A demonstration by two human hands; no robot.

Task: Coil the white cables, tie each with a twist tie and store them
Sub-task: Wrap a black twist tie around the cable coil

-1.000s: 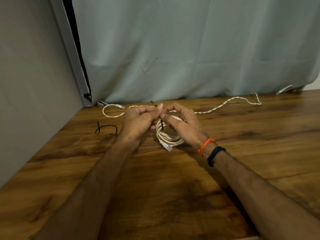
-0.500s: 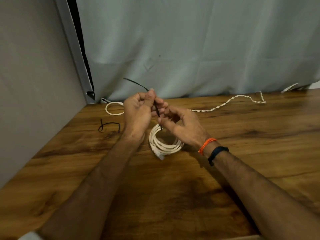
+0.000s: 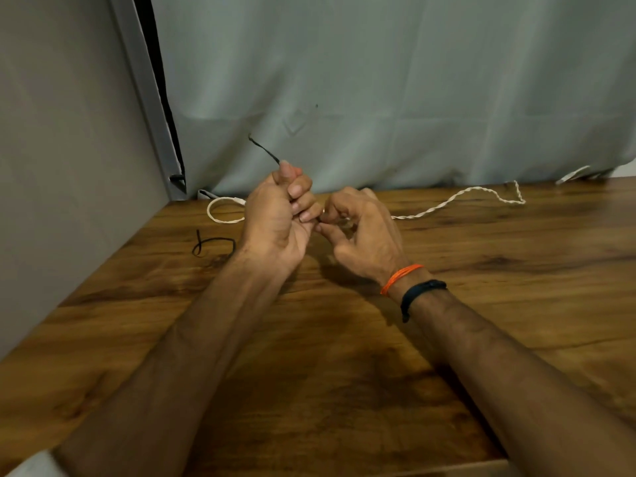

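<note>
My left hand [image 3: 278,218] is curled into a fist and grips a black twist tie [image 3: 264,149], whose free end sticks up and to the left above the fist. My right hand [image 3: 361,232] is beside it with curled fingers, pinching something small at the fingertips; a bit of white shows there. The coiled white cable is hidden behind both hands. A second white cable [image 3: 461,197] lies loose along the back of the wooden table [image 3: 344,373], with a loop [image 3: 220,210] at the left.
Another black twist tie [image 3: 211,243] lies on the table left of my left hand. A grey curtain [image 3: 378,98] hangs behind the table and a grey wall panel [image 3: 62,166] closes the left side. Orange and black bands circle my right wrist.
Both hands have lifted and closed together, so the white coil that lay in plain sight below them is hidden. The twist tie's free end still points up-left.
</note>
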